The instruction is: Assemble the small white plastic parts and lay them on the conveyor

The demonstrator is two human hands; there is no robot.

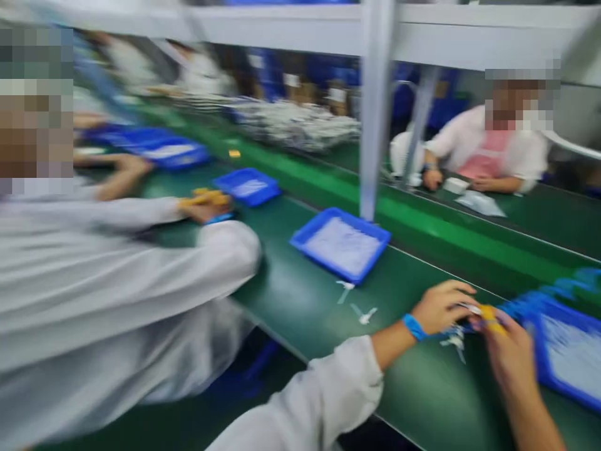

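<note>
The picture is smeared by motion. My left hand, with a blue wristband and a white sleeve, rests on the green belt with its fingers curled. My right hand comes in from the lower right with yellow covers on its fingertips. The fingers of both hands meet in a pinch on a small white part. More small white parts lie under my hands, and others lie on the belt to the left. A blue tray holding white pieces is just right of my hands.
A co-worker in a white coat leans over the belt at left, their hands near a blue tray. Another blue tray sits mid-belt by a grey post. A second person sits across.
</note>
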